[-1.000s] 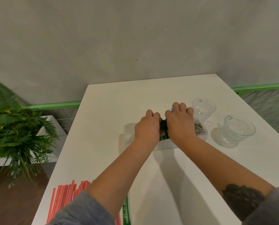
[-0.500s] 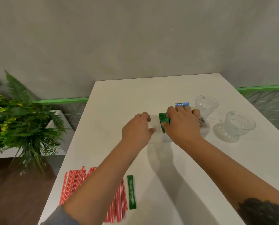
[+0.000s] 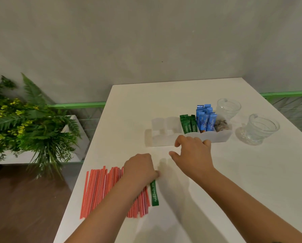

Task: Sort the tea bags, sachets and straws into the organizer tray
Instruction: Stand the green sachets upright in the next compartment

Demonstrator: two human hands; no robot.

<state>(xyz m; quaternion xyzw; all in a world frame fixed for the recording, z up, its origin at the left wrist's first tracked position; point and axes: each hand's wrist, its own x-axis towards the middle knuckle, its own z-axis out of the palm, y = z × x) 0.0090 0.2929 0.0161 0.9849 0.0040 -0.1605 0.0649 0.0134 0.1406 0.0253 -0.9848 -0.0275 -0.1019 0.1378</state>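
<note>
Left hand (image 3: 141, 168) — grip closed down over the far end of a green sachet (image 3: 154, 193), thumb tip beside it; whether the fingers actually pinch it cannot be told. Forearm runs in from the lower left, knuckles up, lying over the red straws (image 3: 101, 190).
Right hand (image 3: 193, 151) — grip loose and holding nothing, fingers gently bent, thumb spread toward the left, poised just in front of the tray (image 3: 217, 137).
Green sachet — flat on the worktop (image 3: 252, 181), long axis running near to far, just beside the straws' right edge; white script reads "naturels".
Red straws — laid side by side in a band, long axes parallel to the sachet.
Tray — white, lying crosswise; right-hand compartments hold upright green sachets (image 3: 188, 124), blue sticks (image 3: 205, 118) marked "NESCAFÉ", and brownish packets (image 3: 221, 126).
</note>
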